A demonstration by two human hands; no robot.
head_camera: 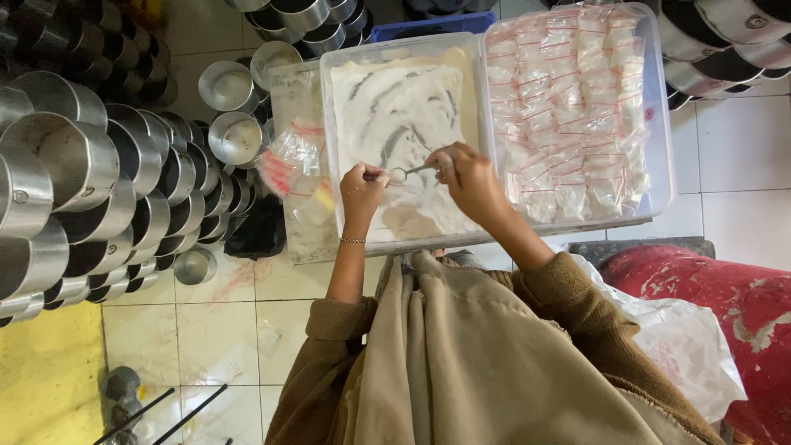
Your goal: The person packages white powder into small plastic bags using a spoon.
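White tiled floor, a yellow patch at the lower left. Stacked metal pots crowd the left side and both upper corners; a red, paint-chipped drum and a white plastic sheet lie at the right. A clear plastic tub holds white powder streaked grey. A second clear tub, touching it on the right, is full of small zip bags with red seal lines. Loose empty bags lie left of the powder tub. Over the powder, the right hand pinches a metal spoon by its handle. The left hand, fingers closed, pinches something small at the spoon's bowl, too small to identify.
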